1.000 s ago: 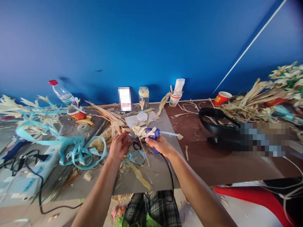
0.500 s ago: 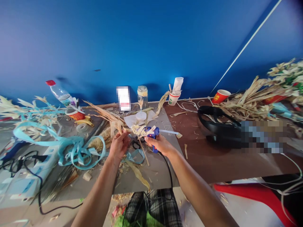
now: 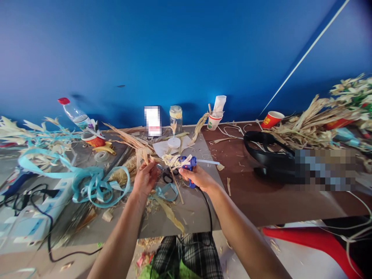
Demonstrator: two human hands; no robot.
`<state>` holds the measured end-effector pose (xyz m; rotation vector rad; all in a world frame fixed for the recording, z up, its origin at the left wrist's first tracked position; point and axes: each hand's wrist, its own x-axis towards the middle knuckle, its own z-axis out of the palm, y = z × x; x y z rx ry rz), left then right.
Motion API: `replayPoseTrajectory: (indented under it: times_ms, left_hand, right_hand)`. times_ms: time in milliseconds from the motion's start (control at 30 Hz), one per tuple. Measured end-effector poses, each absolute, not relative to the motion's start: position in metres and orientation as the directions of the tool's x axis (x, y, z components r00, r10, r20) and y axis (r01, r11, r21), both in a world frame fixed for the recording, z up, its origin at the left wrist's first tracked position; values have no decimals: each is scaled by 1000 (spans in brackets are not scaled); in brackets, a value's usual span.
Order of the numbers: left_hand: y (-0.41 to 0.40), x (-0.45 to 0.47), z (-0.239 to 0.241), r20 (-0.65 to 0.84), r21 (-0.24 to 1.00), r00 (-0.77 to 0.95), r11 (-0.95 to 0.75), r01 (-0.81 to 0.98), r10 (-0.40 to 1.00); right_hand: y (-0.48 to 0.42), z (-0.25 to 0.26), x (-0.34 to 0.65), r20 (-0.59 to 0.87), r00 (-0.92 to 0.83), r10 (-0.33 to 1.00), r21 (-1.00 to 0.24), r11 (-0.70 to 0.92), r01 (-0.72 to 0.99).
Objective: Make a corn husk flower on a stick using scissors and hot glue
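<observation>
My right hand (image 3: 199,177) is wrapped round a blue hot glue gun (image 3: 188,164), with a clear glue stick (image 3: 207,161) poking out of its back end. Pale dried strands cling about the gun's front, and its nozzle points left toward my other hand. Between the closed fingertips of my left hand (image 3: 146,177) is a piece of dried corn husk (image 3: 143,155). The nozzle tip is close to the husk; whether they touch I cannot tell. Black-handled scissors (image 3: 167,177) lie on the table just behind and between the hands, partly covered.
Light-blue ribbon (image 3: 84,186) and a white power strip (image 3: 49,213) lie on the left. A small husk flower stands on a white round base (image 3: 173,143). Behind are a jar (image 3: 176,121) and a paper cup (image 3: 214,122). A black headset-like object (image 3: 270,159) sits on the right.
Both hands hold nearly the same pose, with the glue gun and husk still close together. The whole view has shifted very slightly.
</observation>
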<state>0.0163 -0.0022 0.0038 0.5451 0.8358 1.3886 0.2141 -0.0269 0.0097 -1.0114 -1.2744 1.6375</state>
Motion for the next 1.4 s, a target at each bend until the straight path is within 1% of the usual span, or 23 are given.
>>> replayPoseTrajectory:
  times_ms: [233, 433, 733, 900, 1167, 1400]
  left_hand:
    - [-3, 15, 4, -201, 766, -45, 128, -630, 979]
    - [-3, 19, 4, -191, 803, -77, 110, -585, 979]
    - [-5, 24, 6, -181, 818, -45, 125, -561, 983]
    - [-4, 22, 5, -199, 805, -49, 135, -578, 979]
    - [-3, 14, 4, -181, 776, -42, 117, -620, 983]
    - [-2, 17, 4, -213, 786, -76, 124, -606, 974]
  right_hand:
    - [-28, 15, 215, -121, -343, 931, -980, -167, -107]
    - [-28, 11, 214, -100, -353, 930, -980, -153, -126]
    - [-28, 11, 213, -91, -362, 928, -984, -139, -108]
    - [-28, 10, 212, -89, -345, 934, -990, -120, -69]
    - [-27, 12, 215, -136, -341, 930, -985, -163, -52]
    - [-28, 14, 214, -109, -355, 929, -981, -158, -112]
